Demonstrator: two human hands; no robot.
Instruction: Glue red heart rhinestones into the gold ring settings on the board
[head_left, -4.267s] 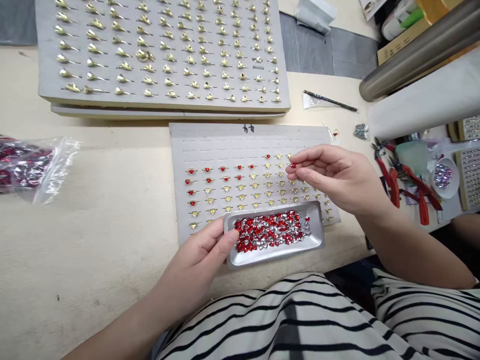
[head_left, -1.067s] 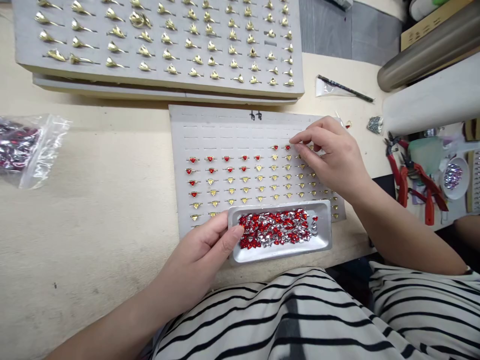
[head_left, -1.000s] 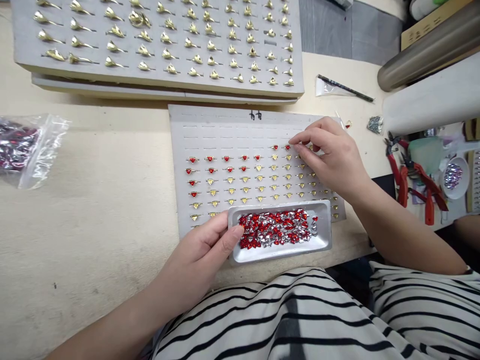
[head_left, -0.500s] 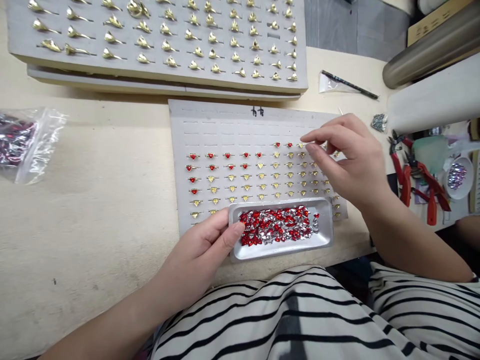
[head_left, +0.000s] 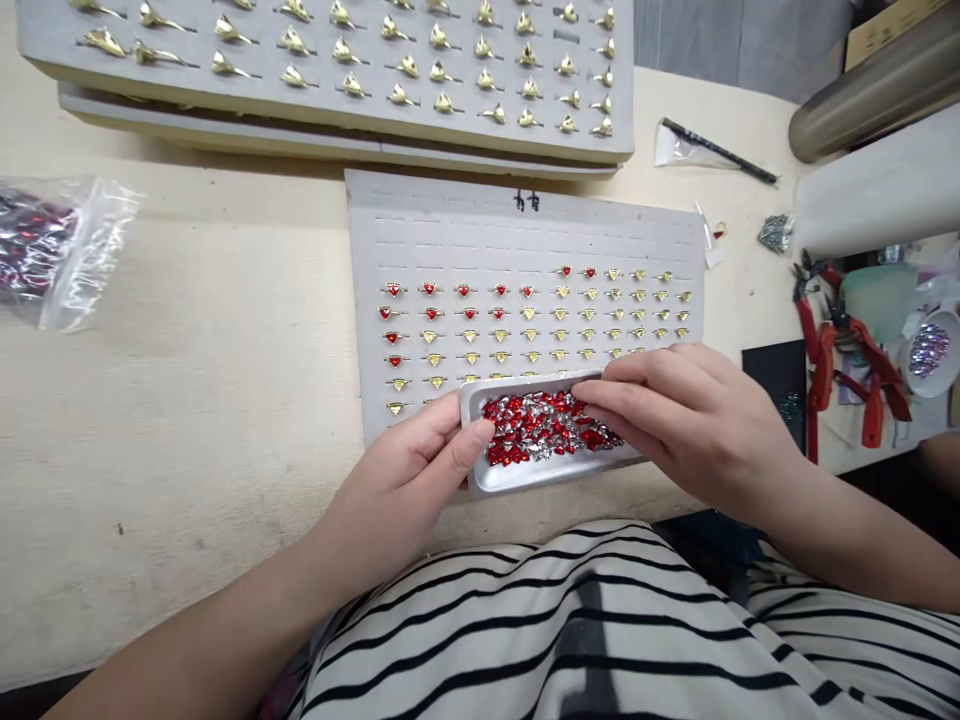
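My left hand (head_left: 416,465) grips the left end of a shallow silver tray (head_left: 536,482), thumb over the rim. Small red gems with silvery backs (head_left: 529,428) are heaped inside it. My right hand (head_left: 686,415) reaches over the tray's right end with its fingertips together among the gems; whether a gem is between them is hidden. Behind the tray lies a grey slotted ring board (head_left: 465,230) with rows of gold rings. Several rings at its left, such as one ring (head_left: 393,290), carry red gems, as do two in the top row. Others show bare gold triangular settings.
A thick foam board (head_left: 322,120) full of gold rings lies at the back. At the left is a zip bag of red gems (head_left: 37,255). To the right are a black pen (head_left: 720,150), red-handled pliers (head_left: 874,385) and a white dish of iridescent gems (head_left: 930,350).
My right hand has come down from the ring board's upper right into the tray, uncovering the rings there. My left hand still holds the tray. The view has shifted slightly.
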